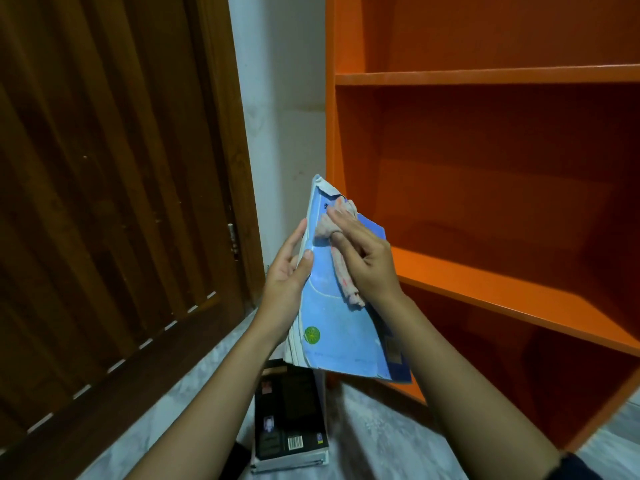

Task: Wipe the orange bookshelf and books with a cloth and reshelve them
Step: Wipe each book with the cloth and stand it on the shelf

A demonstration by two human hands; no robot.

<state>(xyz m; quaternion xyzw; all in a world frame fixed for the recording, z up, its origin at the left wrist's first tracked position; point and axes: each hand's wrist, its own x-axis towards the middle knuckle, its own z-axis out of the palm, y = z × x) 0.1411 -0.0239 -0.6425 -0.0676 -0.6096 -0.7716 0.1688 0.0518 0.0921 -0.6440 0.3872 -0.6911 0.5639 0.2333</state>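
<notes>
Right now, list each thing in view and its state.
Blue book: held up, tilted, cover being wiped.
Cloth: bunched, pressed on the cover.
Left hand: gripping the book's edge.
Right hand: holding the cloth.
Orange bookshelf: visible shelves bare.
Black book: flat on the floor.

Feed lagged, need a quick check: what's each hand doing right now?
Left hand: closed on the blue book's edge, holding it up.
Right hand: pressing the cloth onto the book's cover.

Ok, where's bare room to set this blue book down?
The orange bookshelf boards in view are all bare; the nearest lies just right of the right hand. The floor below the blue book is crowded by a black book.
</notes>
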